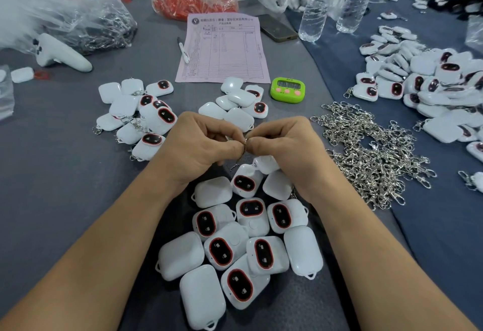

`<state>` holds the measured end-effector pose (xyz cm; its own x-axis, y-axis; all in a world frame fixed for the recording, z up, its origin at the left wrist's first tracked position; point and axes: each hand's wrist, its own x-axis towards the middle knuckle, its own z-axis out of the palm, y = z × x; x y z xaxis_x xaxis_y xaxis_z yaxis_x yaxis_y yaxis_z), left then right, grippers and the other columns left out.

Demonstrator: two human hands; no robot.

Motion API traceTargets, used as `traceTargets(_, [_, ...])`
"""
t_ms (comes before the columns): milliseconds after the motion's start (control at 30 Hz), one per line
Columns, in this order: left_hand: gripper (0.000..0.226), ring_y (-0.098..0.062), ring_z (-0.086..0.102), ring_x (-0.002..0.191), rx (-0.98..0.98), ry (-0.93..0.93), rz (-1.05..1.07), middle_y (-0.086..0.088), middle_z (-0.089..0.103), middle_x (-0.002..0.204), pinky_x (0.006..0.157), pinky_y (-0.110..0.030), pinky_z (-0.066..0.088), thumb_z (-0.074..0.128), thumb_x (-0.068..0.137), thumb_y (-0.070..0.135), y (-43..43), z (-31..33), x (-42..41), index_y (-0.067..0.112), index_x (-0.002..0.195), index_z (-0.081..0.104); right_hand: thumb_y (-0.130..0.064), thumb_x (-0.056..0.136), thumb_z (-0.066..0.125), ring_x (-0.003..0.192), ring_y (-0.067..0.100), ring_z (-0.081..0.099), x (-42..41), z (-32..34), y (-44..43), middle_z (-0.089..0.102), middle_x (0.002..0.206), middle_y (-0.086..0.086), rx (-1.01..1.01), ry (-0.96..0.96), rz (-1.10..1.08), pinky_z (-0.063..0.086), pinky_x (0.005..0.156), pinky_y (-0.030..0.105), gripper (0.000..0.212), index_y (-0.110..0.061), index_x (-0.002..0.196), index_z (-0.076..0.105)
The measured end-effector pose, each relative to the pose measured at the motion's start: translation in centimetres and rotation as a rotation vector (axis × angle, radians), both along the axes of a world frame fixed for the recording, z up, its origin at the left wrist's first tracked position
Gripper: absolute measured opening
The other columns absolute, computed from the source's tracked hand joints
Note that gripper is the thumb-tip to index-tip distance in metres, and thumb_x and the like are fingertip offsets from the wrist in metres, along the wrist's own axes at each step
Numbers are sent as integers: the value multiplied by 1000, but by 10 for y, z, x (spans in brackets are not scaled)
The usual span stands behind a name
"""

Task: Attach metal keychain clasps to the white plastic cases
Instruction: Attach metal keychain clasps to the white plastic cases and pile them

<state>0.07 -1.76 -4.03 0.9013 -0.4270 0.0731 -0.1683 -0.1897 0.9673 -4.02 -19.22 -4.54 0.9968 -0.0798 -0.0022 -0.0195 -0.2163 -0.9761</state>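
Few done cases (156, 121) on desk (65, 174) | many bare cases (224, 249) left | left hand (201, 148) and right hand (282, 145) pinch one clasp (244, 143)

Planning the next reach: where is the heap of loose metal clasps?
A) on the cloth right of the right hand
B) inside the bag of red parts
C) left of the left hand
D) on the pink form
A: the loose clasps lie heaped on the cloth right of the right hand, between it and the big pile of cases.
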Motion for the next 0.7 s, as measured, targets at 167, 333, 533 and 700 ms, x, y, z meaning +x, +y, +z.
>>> traceTargets(167, [12, -8, 40, 44, -30, -54, 157, 3, 54, 49, 47, -17, 37, 67, 64, 11, -5, -4, -1, 20, 63, 75, -21, 78, 78, 63, 12, 57, -1, -1, 3, 74, 73, 9, -52, -20, -45, 46, 63, 34, 4, -23, 77, 80])
traceTargets(333, [4, -10, 49, 52, 388, -528, 387, 8, 54, 51, 55, -24, 43, 73, 71, 21, 1, -11, 1, 21, 67, 72, -28, 88, 75, 52, 2, 50, 3, -1, -6, 66, 64, -12, 12, 90, -154, 42, 52, 22, 8, -23, 83, 79])
traceTargets(533, [4, -15, 53, 63, 607, -589, 115, 5, 68, 69, 63, -29, 43, 80, 77, 26, -8, -13, -2, 25, 80, 77, 2, 83, 68, 57, 12, 48, 1, 0, -7, 60, 59, -14, -36, 30, -55, 45, 59, 30, 27, -18, 101, 63])
traceTargets(700, [10, -14, 57, 61, 554, -472, 101, 4, 68, 64, 58, -19, 42, 80, 76, 26, -6, -13, 2, 28, 86, 81, -12, 77, 80, 58, 7, 53, 1, -3, -11, 66, 63, -12, -154, -1, -111, 50, 65, 29, 19, -24, 91, 77])
